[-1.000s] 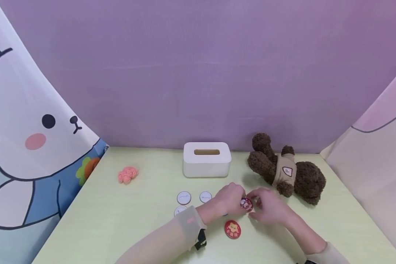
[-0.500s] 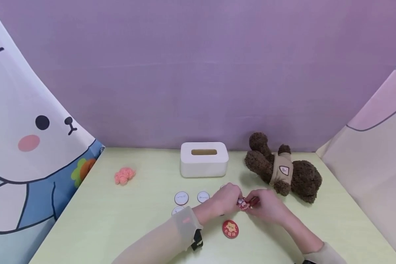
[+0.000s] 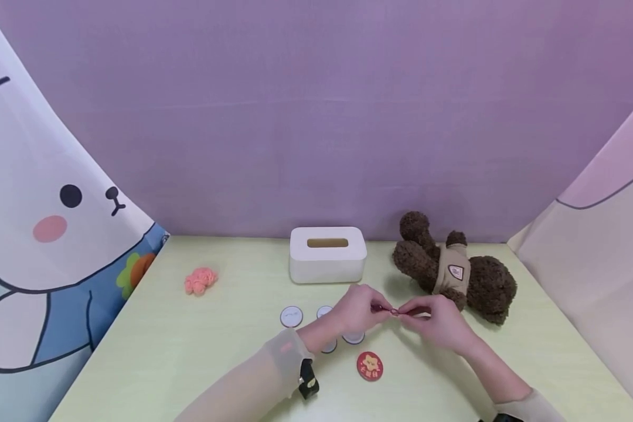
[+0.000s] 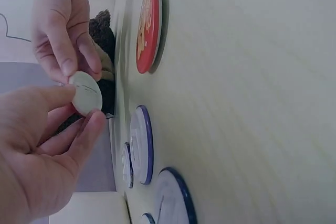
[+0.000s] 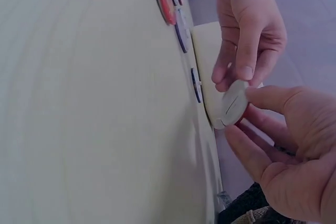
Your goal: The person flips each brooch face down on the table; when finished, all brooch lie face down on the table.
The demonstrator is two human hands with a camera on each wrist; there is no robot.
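A round pin badge is held above the table between both hands, seen nearly edge-on in the head view. In the left wrist view its pale back and thin pin show. My left hand pinches one side of it; my right hand pinches the other with thumb and fingers. In the right wrist view the badge's red edge peeks out behind the white back. Below the hands, a red badge with a yellow star lies face up. Several badges lie white back up, among them one badge left of the left hand.
A white tissue box stands behind the hands. At the right lies a brown plush bear in a beige shirt. A pink knotted piece sits at the left of the table. A purple cloth hangs behind.
The badge showed its red printed face earlier and is now tilted edge-on to the head view. Both hands have moved slightly up and away, uncovering face-down badges beneath the left forearm.
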